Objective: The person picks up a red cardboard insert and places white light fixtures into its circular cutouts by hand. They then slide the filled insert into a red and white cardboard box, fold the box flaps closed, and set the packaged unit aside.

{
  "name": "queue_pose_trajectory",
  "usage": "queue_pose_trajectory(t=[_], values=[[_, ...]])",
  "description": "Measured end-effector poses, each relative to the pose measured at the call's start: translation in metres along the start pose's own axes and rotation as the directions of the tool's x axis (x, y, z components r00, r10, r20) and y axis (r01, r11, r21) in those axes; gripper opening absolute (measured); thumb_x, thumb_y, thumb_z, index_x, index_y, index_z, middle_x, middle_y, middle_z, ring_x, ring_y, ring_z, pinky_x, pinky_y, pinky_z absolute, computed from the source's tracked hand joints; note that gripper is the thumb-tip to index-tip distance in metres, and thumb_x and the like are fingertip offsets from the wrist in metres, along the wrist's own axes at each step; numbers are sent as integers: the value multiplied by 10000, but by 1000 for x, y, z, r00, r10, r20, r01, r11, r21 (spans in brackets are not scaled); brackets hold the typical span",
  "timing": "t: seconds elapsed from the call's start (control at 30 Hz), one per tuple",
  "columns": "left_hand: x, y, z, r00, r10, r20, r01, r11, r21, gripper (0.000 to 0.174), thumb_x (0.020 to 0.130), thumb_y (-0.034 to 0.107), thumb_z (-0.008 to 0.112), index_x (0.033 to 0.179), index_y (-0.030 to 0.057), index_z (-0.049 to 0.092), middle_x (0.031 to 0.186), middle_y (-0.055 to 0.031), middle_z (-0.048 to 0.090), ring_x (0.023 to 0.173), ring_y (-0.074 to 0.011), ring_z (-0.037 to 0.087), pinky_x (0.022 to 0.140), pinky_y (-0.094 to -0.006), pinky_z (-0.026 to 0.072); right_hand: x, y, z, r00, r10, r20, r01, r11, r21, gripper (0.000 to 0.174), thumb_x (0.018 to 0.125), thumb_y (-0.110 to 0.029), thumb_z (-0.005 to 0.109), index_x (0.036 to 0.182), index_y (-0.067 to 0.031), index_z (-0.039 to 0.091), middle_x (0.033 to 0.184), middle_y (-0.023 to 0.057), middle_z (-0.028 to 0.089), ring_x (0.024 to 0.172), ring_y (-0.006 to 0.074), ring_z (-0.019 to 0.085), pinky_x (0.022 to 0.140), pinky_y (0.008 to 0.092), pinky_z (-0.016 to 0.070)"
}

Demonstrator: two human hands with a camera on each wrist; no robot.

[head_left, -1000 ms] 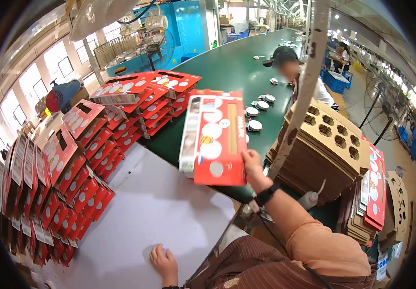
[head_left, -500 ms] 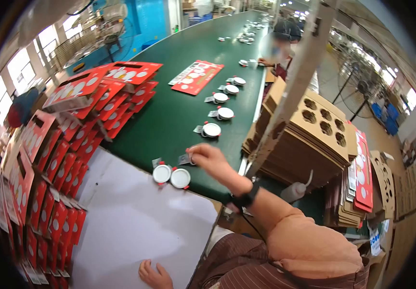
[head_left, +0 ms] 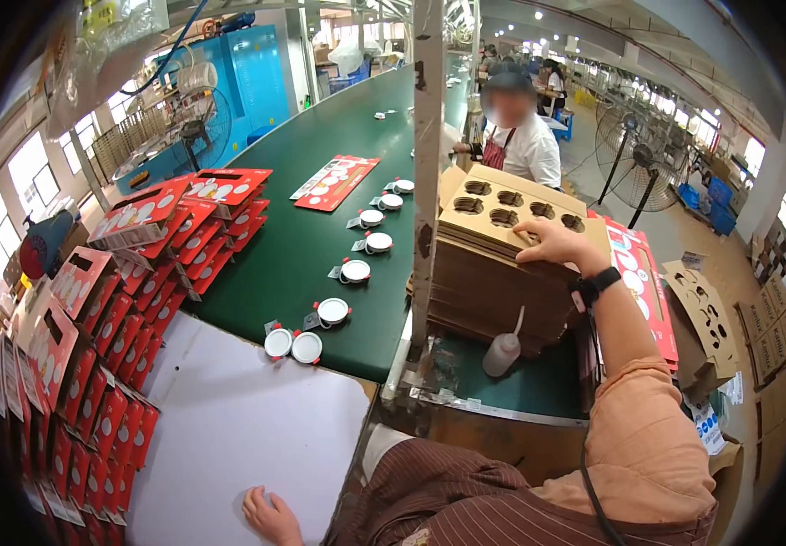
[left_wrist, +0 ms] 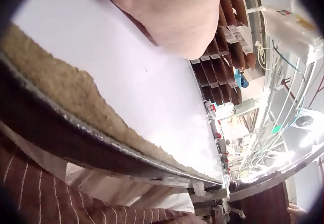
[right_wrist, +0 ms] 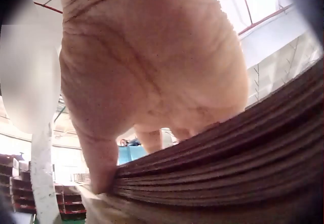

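At the stack of brown cardboard inserts point(head_left: 493, 238) with round cut-outs, my right hand point(head_left: 559, 246) has its fingers over the top sheet and its thumb at the near edge. The right wrist view shows the palm point(right_wrist: 157, 67) above the layered edges point(right_wrist: 217, 158), thumb low against them. My left hand point(head_left: 273, 517) rests on the white board point(head_left: 247, 409), fingers loosely bent, holding nothing; part of that hand point(left_wrist: 172, 16) fills the top of the left wrist view. Two round white-lidded items point(head_left: 307, 348) sit together at the board's far edge.
Several similar items point(head_left: 355, 271) and a flat red carton point(head_left: 336, 182) lie on the green belt point(head_left: 247, 273). Red cartons point(head_left: 120, 364) are stacked at left. A metal post point(head_left: 425, 182) and squeeze bottle point(head_left: 502, 355) stand before the inserts. Another person point(head_left: 525, 136) is beyond.
The red carton left my right hand and lies on the belt. That hand was then by the round items and has moved right onto the inserts. The head view has turned right.
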State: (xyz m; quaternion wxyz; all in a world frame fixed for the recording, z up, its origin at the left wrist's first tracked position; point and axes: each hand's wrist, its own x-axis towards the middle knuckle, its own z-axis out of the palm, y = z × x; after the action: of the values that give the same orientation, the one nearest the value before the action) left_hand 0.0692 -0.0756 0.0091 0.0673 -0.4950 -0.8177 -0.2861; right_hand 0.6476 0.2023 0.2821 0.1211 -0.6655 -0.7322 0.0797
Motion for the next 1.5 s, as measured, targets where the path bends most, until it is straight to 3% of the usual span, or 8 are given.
queue_pose_trajectory(t=[0.33,0.63,0.83,0.97,1.07,1.27,1.37,1.5], values=[[-1,0,-1,1000,15,-7,-15,1000,-4,216,783,52,569,995,12,575,1094,-138,555,1077,-327,493,936,-430,388,22,21,-34,980,-32,198,-1,986,164,403,871,-336,620,1117,-18,646,962,96,684,935,188,602,839,312,455],[12,25,-9,978,-177,108,199,949,-243,310,809,27,578,1117,22,542,1158,-126,526,1072,-277,519,919,-390,417,-121,-57,-130,660,-229,-716,83,969,-233,192,908,-194,544,873,-17,612,725,189,605,598,307,551,577,377,439],[41,182,-87,881,318,351,232,356,-905,1024,737,325,776,1498,109,126,1478,-156,262,1312,-328,351,1018,-494,361,-230,-108,-106,591,-290,-753,390,919,-48,89,867,-27,607,922,40,627,659,90,566,552,121,503,531,262,417],[43,231,-98,807,536,247,219,115,-969,1096,708,493,776,1508,176,97,1527,-140,123,1392,-328,209,1028,-537,333,-217,-133,-61,725,-437,-532,626,740,245,132,831,-48,648,959,-24,630,758,138,639,682,272,641,620,333,503],[42,205,-76,916,304,261,301,-94,-949,841,789,392,742,1431,139,261,1421,-110,334,1326,-280,363,972,-484,440,-196,-163,-10,779,-507,-370,612,485,624,136,901,-97,599,1006,-11,611,802,140,653,691,252,647,652,316,509],[47,156,-98,929,64,364,365,-13,-931,316,896,160,622,1167,64,489,801,-43,569,661,-150,537,625,-295,492,-170,-231,139,779,-586,-224,363,130,923,375,997,-264,418,1262,-10,493,1122,169,599,1018,232,588,898,353,444],[59,144,-139,966,-109,233,257,362,-896,447,921,50,519,1351,65,397,826,-36,566,642,-105,509,613,-253,470,-152,-250,152,736,-674,-63,364,316,876,470,975,-282,461,1354,-11,398,1286,204,491,1173,291,499,994,377,384],[91,41,-162,976,-96,197,205,711,-672,540,920,22,492,1427,32,308,904,-74,578,621,-102,512,591,-236,463,-138,-258,137,750,-494,-440,628,323,708,749,885,-328,612,1445,-7,232,1387,242,368,1279,370,378,1059,396,335]])
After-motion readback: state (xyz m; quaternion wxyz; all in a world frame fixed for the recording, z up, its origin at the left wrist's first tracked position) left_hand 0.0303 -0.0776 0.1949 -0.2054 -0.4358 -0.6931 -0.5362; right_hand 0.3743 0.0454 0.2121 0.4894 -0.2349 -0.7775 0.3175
